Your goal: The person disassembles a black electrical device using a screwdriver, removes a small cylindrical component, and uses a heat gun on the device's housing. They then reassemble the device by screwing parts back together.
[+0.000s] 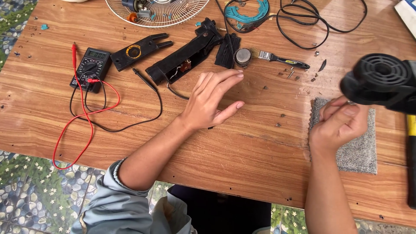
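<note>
My left hand (213,100) hovers flat over the wooden table (242,143), fingers spread and holding nothing, just below a long black plastic housing (186,58) with wiring showing inside. My right hand (340,123) is curled at the right, its fingers closed on the underside of a black round motor casing (379,82) held above a grey square of carpet (357,149). A small cylindrical capacitor (242,57) and a paint brush (281,60) lie beyond my left fingertips.
A black multimeter (92,68) with red and black leads lies at the left, beside a flat black cover plate (138,50). A white fan grille (158,11), a teal part and coiled black cable (316,21) are at the back. Small screws are scattered near the brush.
</note>
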